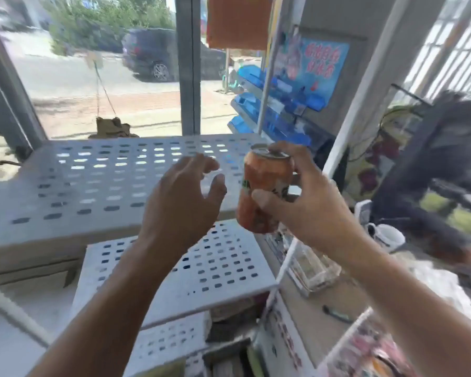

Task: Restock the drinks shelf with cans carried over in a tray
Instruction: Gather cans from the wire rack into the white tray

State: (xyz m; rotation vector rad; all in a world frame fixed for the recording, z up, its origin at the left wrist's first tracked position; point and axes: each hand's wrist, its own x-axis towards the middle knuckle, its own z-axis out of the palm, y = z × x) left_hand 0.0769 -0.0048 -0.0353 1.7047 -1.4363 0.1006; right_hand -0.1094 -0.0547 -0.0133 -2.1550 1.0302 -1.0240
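Right of centre in the frame, the right hand [297, 202] grasps an orange aluminium drinks can [264, 186], thumb across its front and the other fingers curled round the far side and over the silver top. That can is tilted slightly, held in the air above the right edge of the top grey perforated metal shelf [87, 183], not resting on it. Just left of it, at the middle of the frame, the left hand [182, 197] hangs with fingers spread and relaxed, grasping nothing, close to the can but apart from it. Below, toward the lower centre, a second perforated metal shelf [201, 273] juts forward. Through the window in the upper left stands a dark parked car [152, 55]; a blue poster [318, 66] sits at upper right.
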